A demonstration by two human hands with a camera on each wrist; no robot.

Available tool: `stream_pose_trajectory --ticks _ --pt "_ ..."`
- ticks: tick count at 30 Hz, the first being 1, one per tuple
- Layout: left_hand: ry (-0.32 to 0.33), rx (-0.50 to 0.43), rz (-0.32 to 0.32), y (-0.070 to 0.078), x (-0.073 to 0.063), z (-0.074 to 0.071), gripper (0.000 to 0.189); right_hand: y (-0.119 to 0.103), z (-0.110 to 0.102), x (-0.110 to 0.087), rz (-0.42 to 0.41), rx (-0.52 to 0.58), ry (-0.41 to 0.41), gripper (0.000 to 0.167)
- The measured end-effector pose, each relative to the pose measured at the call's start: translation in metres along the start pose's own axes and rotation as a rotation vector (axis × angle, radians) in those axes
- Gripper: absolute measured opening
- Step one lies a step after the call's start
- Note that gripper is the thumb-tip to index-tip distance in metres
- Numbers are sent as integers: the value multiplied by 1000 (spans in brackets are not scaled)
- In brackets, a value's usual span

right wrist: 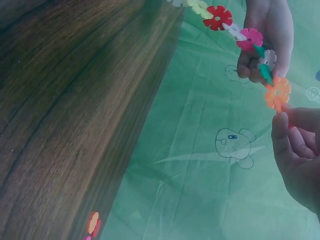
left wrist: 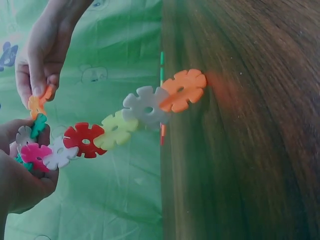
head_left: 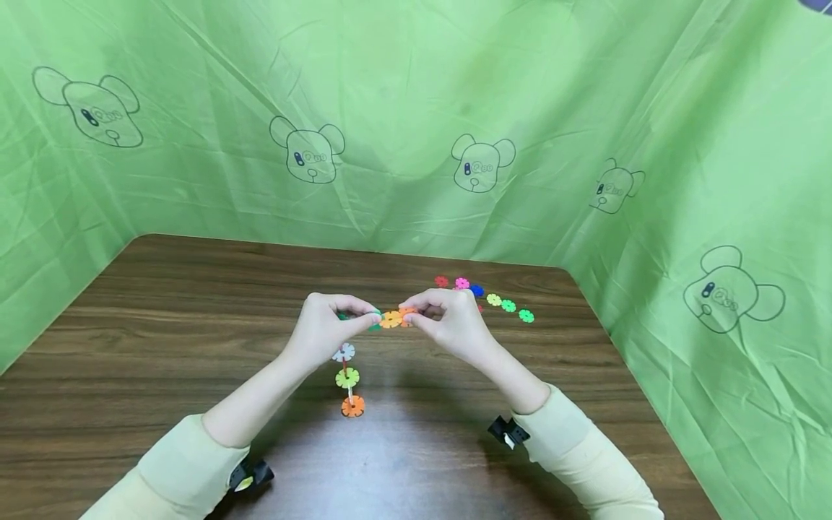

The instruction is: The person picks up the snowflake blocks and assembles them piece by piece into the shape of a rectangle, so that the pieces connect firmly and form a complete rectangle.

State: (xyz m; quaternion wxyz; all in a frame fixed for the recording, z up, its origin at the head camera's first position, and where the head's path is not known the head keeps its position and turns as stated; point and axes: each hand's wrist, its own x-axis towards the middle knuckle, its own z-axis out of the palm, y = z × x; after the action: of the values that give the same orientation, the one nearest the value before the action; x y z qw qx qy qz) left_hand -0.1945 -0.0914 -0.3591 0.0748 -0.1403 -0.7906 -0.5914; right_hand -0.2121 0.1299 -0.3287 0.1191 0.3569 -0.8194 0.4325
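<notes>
A chain of notched, flower-shaped plastic discs hangs from my left hand (head_left: 320, 326). Its thumb and fingers pinch the chain near a green disc (left wrist: 38, 125), with a pink disc (left wrist: 35, 156) and a white disc (left wrist: 60, 152) against the palm side. Farther down the chain come a red disc (left wrist: 84, 141), a yellow disc (left wrist: 120, 128) and, at the low end, an orange disc (head_left: 353, 406). Past the left fingertips a light orange disc (head_left: 391, 319) spans the gap between both hands. Between thumb and fingers, my right hand (head_left: 455, 321) pinches an orange disc (left wrist: 48, 93) slotted against it.
Beyond the right hand, loose discs lie on the brown wooden table (head_left: 214, 310): a red disc (head_left: 441, 281), a pink disc (head_left: 462, 283), a blue disc (head_left: 477, 290), a yellow disc (head_left: 494, 300) and green discs (head_left: 526, 315). A green curtain (head_left: 390, 94) surrounds the table's back and sides.
</notes>
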Motion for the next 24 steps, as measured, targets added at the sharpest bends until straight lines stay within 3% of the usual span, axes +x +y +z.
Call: stream_pose_trajectory --ticks 6,9,16,24 --pt "-22 -13 -31 0 2 -1 12 4 -2 3 59 72 -21 13" --pt "-77 0 -31 1 5 -3 14 7 -3 6 77 100 -46 14" --pt "-195 96 14 1 15 -10 19 16 -5 12 85 123 -125 20" --pt "-251 156 43 -1 22 -5 36 23 -3 18 164 159 -111 22"
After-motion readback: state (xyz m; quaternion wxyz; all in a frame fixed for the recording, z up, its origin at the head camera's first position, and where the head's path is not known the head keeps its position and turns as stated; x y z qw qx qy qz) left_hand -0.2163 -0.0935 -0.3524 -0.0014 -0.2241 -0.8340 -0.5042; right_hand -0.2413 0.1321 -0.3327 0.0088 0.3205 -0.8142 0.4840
